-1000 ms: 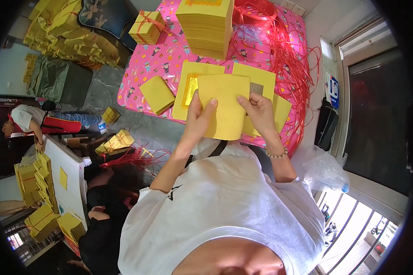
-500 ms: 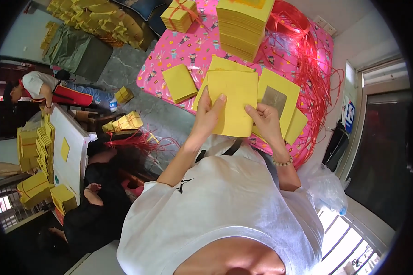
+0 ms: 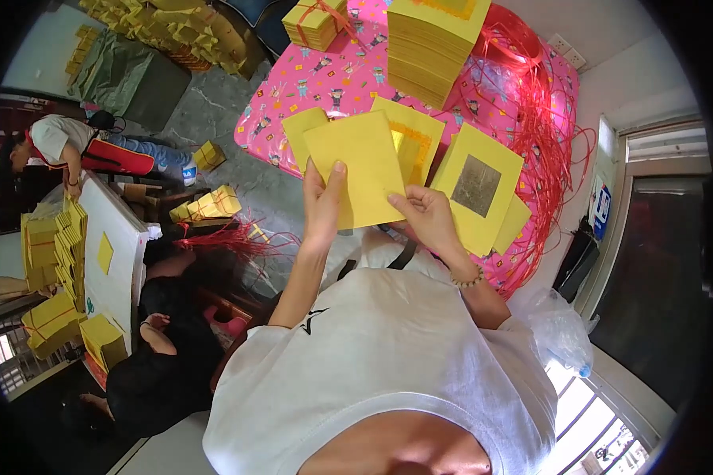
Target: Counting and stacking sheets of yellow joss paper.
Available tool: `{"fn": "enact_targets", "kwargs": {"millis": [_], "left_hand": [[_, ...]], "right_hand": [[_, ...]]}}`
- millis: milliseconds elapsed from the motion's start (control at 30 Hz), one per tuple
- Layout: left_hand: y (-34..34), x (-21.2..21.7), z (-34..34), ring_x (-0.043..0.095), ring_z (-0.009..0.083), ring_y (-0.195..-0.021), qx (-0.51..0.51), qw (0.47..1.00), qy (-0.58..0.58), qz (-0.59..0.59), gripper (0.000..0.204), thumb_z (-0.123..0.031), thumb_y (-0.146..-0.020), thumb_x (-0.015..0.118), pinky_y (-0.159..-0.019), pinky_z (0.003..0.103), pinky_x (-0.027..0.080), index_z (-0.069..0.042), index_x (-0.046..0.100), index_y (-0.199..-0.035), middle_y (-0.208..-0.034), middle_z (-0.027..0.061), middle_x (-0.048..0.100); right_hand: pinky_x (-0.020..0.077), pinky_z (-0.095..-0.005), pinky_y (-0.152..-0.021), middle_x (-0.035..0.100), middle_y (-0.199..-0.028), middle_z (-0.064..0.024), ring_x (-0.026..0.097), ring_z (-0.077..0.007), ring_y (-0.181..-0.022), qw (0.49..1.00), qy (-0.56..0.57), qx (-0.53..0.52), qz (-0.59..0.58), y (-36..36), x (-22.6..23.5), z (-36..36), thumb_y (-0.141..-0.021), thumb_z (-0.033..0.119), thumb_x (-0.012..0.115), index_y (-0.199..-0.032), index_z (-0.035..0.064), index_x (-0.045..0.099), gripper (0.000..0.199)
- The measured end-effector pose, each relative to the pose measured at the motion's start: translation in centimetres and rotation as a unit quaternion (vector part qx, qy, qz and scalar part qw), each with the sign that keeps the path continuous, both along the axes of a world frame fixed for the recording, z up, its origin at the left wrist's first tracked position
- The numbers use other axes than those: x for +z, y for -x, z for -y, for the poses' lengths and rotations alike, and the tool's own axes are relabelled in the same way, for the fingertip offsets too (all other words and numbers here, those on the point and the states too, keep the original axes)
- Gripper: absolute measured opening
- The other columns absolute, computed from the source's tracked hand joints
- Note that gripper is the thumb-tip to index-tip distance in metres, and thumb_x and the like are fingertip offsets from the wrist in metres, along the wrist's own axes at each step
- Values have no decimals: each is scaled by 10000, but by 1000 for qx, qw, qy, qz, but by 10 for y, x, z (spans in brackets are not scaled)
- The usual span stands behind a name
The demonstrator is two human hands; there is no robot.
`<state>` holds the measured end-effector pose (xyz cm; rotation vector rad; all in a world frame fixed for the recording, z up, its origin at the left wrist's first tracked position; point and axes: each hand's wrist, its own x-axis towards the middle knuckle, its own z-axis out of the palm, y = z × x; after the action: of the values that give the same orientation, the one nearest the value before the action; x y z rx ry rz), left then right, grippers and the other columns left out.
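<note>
My left hand (image 3: 322, 202) and my right hand (image 3: 425, 215) together hold up a plain yellow paper sheet (image 3: 362, 168) above the pink patterned table (image 3: 325, 87). The left hand grips its lower left edge, the right hand pinches its lower right edge. Under and behind it lie more yellow sheets, one with a gold foil square (image 3: 477, 186) to the right and another (image 3: 410, 134) behind. A tall stack of yellow paper (image 3: 432, 43) stands further back on the table.
A tied bundle of yellow paper (image 3: 318, 20) sits at the table's far left. Red string (image 3: 543, 134) is heaped along the right side. A seated person (image 3: 154, 348) and another person (image 3: 63, 142) are at the left by a white table (image 3: 119, 237) with yellow stacks.
The view has shifted and the held sheet sits more to the left; the foil-square sheet on the right is more exposed. Both hands keep hold of the sheet.
</note>
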<state>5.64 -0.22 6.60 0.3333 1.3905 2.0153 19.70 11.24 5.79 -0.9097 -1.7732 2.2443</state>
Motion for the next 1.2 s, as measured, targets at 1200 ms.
{"fn": "enact_targets", "kwargs": {"millis": [1200], "left_hand": [[174, -224, 3, 584, 204, -1008, 99, 989, 93, 53, 327, -61, -912, 520, -844, 322, 479, 1, 467, -1229, -1147, 95, 576]], "right_hand": [[488, -308, -571, 594, -807, -2, 566, -161, -634, 750, -520, 124, -388, 26, 171, 6, -725, 138, 655, -955, 147, 682, 231]]}}
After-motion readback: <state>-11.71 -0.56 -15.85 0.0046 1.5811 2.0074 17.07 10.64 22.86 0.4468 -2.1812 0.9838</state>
